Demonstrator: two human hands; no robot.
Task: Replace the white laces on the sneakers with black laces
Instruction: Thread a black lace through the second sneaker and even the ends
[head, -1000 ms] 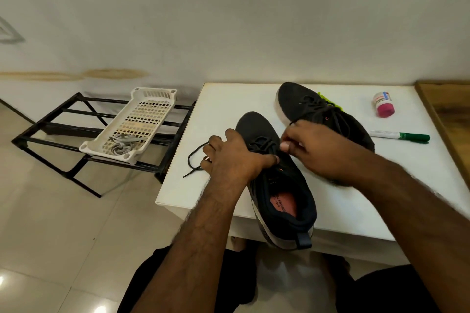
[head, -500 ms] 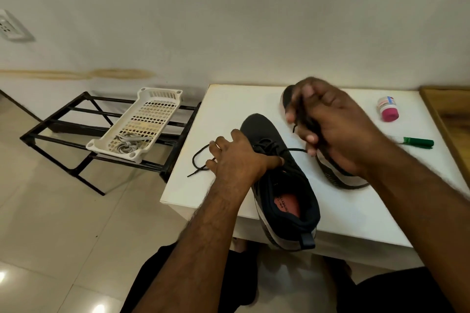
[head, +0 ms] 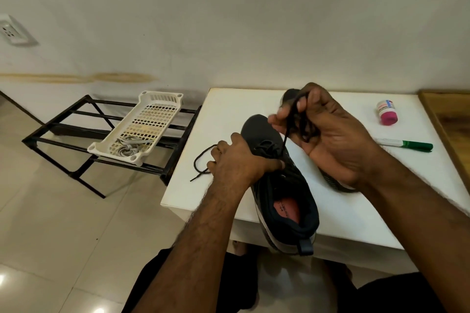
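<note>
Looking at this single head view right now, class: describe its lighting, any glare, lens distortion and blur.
Head view: soft, even light; faint shadows under the basket and near sneaker. Glare: bright spots on the floor tiles, bottom left. Wide-angle lens bends the wall stain line and rack. Slight softness on the right hand holding the black lace; left hand sharp.

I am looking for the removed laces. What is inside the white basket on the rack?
At the near end of the white basket lies a bundle of pale laces. The rest shows only its perforated bottom. Whether both laces are there cannot be told.
</note>
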